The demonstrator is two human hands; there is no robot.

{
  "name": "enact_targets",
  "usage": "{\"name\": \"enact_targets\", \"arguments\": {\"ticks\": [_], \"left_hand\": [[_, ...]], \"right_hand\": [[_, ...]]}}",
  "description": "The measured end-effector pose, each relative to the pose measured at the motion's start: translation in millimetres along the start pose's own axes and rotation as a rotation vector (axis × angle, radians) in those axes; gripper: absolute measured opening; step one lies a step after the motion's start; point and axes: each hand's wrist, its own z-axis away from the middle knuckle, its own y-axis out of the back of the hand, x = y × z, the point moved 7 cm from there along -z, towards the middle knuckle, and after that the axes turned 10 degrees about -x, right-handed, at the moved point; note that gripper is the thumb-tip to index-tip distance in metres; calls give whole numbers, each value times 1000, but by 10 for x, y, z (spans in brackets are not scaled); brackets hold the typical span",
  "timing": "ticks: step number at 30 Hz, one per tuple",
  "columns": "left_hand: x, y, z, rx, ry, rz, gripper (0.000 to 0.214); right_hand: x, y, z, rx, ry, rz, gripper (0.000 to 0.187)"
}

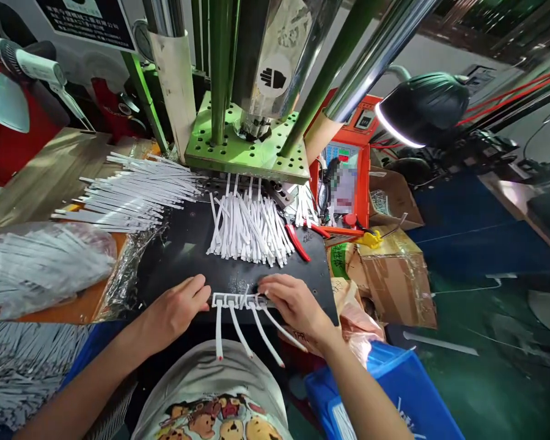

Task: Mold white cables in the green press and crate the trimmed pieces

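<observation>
At the front edge of the black worktable (187, 244), a narrow bar with a white moulded frame (231, 299) lies between my hands. Several white flat strips (219, 330) hang from it towards my lap, some with reddish tips. My left hand (178, 308) is closed, thumb and fingers pinching at the bar's left end. Curled over the right end is my right hand (296, 302), its fingers closed around the bar and the frame's edge. The fingertips of both hands are partly hidden. Just beyond lies a pile of white strips (252, 232) with small end pieces.
A green press plate (247, 156) on thick columns stands over the table's back. Red-handled pliers (297, 241) lie right of the pile. More white strips (132, 189) and a plastic bag (46, 263) are left. A lamp (424, 107), cardboard box (394, 275) and blue bin (385, 391) stand right.
</observation>
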Motion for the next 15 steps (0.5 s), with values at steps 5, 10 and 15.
{"name": "enact_targets", "arguments": {"ticks": [5, 10, 15], "left_hand": [[16, 4, -48, -15, 40, -55, 17], [15, 68, 42, 33, 63, 38, 29], [-149, 420, 38, -17, -3, 148, 39]], "right_hand": [[107, 321, -813, 205, 15, 15, 23], [-42, 655, -1131, 340, 109, 73, 21], [2, 644, -962, 386, 25, 107, 21]]}}
